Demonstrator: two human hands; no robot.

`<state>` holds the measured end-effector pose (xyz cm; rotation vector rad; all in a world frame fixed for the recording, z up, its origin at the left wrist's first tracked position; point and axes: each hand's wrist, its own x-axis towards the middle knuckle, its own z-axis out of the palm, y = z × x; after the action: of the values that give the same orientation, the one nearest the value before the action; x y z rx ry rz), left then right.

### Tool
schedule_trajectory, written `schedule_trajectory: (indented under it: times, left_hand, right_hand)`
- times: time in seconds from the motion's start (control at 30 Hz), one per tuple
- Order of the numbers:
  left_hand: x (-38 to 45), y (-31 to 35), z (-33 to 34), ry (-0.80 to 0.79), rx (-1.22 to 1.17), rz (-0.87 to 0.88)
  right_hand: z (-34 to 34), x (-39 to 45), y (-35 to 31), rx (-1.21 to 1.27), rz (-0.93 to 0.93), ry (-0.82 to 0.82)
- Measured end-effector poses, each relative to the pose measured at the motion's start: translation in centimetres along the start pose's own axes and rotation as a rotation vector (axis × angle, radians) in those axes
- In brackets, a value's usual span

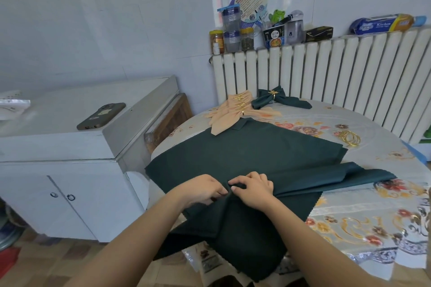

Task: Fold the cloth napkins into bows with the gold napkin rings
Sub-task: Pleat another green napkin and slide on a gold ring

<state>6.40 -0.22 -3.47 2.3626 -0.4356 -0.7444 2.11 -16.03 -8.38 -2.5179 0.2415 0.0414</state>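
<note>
dark green napkin [245,154] on floral table [363,219] — left hand [200,190], right hand [253,190] both pinching gathered middle fold.

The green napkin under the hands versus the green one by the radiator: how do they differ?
1. The near green napkin is ringless; the far green napkin wears a gold ring.
2. The near one lies mostly spread, only its middle pinched by the left hand and right hand; the far one is a finished bow.
3. The near one overhangs the table edge; the far one sits fully on it.

Both are the same dark green.
</note>
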Motion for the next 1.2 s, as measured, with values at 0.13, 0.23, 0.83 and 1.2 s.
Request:
schedule_trajectory:
  times: [0.13,0.23,0.83,1.2]
  left_hand:
    - [-0.3,-1.1,0.1,0.026,0.016,0.125]
    - [0.0,-1.8,1.4,0.118,0.018,0.262]
    - [0.2,-3.1,4.3,0.255,0.164,0.307]
    - [0.5,-3.8,4.3,0.337,0.278,0.476]
  right_hand:
    - [-0.3,-0.4,0.0,0.057,0.000,-0.017]
    - [-0.4,-0.8,0.3,0.067,-0.023,0.002]
    - [-1.0,-1.2,-0.2,0.028,-0.031,-0.078]
    - [-3.0,-0.4,1.1,0.079,-0.078,-0.083]
